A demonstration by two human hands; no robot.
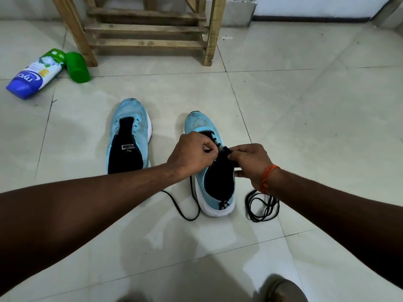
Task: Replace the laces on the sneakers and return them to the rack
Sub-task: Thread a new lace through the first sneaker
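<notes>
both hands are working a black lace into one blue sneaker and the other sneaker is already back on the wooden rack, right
Not quite. The other sneaker is not on the wooden rack; the head view shows it unlaced on the floor in front of it. The rest holds: left hand and right hand work the black lace into the blue sneaker.

I get one wide-angle view from the person's head, facing forward and down at the tiled floor point(305, 110). The left hand point(192, 155) and right hand point(250, 164) sit close, mid-frame; the rack point(148, 29) stands farther off, at top.
</notes>
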